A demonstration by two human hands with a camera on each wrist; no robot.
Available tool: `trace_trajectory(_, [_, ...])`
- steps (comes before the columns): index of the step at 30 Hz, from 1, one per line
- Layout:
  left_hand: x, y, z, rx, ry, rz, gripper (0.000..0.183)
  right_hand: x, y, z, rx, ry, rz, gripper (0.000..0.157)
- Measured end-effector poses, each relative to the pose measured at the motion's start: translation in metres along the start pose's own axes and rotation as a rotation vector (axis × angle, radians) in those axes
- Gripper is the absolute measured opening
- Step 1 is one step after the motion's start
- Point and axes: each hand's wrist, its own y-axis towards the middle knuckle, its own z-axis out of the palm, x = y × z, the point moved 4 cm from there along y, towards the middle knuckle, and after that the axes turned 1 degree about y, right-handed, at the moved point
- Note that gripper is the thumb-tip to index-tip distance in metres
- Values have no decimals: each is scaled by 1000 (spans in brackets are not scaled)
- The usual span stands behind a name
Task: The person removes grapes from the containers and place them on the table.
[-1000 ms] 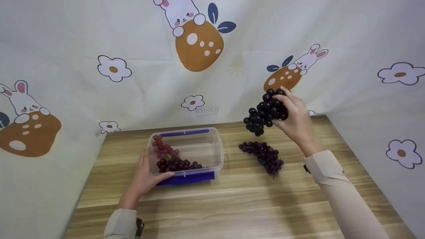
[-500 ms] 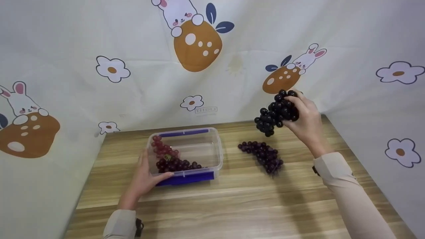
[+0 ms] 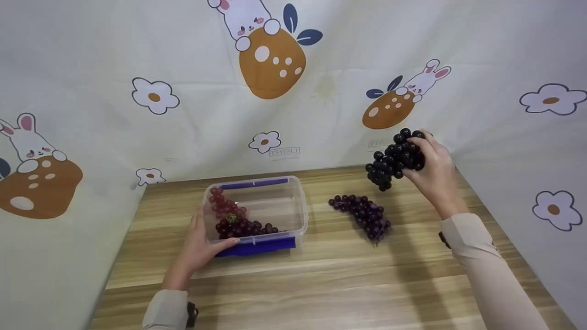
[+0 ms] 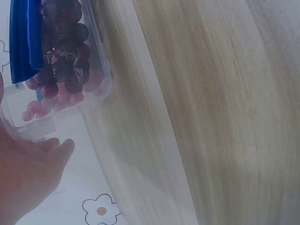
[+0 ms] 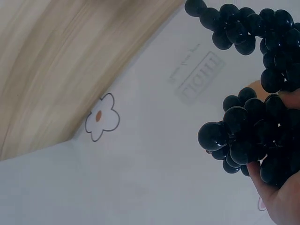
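My right hand point(image 3: 435, 172) grips a bunch of black grapes point(image 3: 396, 158) in the air above the back right of the table. In the right wrist view, its thumb and fingers press into the black grapes point(image 5: 243, 126), part of which runs out of frame. A clear plastic food container point(image 3: 303, 206) with blue clips stands lidless at the left. My left hand point(image 3: 199, 247) holds its front left corner, thumb along the front rim and fingers on the left wall. Inside lie pinkish-red grapes point(image 3: 224, 204) and dark red grapes point(image 3: 243, 228).
A bunch of purple grapes point(image 3: 364, 215) lies on the wooden table point(image 3: 321, 284), right of the container and below the raised bunch. A pale curtain point(image 3: 197, 128) printed with rabbits, strawberries and flowers closes off the back and both sides.
My right hand has moved to the right and slightly down with the black grapes. The left hand, the container and the purple grapes stay in place.
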Motion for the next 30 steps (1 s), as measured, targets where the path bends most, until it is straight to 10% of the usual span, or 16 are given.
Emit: trace_trajectory(30, [-1, -2, 1, -32, 8, -16, 139, -25, -12, 19, 16, 1, 73, 68])
